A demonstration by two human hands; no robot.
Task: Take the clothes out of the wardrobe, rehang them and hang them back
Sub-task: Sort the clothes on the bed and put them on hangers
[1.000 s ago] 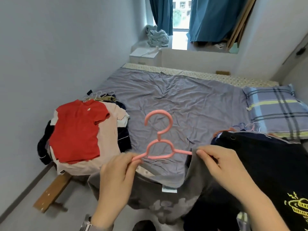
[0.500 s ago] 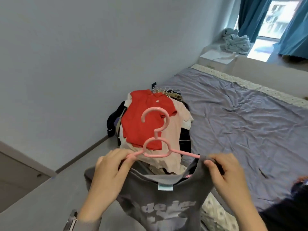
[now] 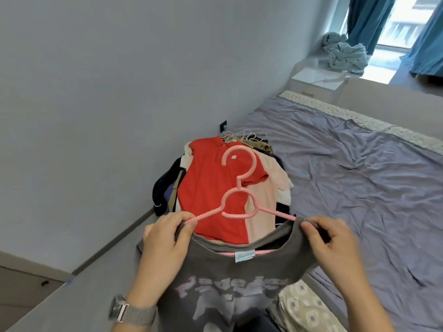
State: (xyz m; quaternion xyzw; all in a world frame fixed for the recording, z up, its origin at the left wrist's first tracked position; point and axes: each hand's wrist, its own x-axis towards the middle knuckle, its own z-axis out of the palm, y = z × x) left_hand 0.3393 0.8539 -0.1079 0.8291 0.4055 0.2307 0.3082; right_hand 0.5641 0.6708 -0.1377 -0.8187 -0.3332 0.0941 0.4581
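Left hand [image 3: 165,238] and right hand [image 3: 333,238] each pinched a shoulder of the grey T-shirt [image 3: 230,271] on the pink hanger [image 3: 239,190], held above the bed [image 3: 359,183]. Fabric judged light, limp; grip at shoulder seams. Rehung pile [image 3: 215,188] beyond.

Both arms reach forward — left hand [image 3: 165,238] and right hand [image 3: 333,240] raised level, fingers curled, pinching.
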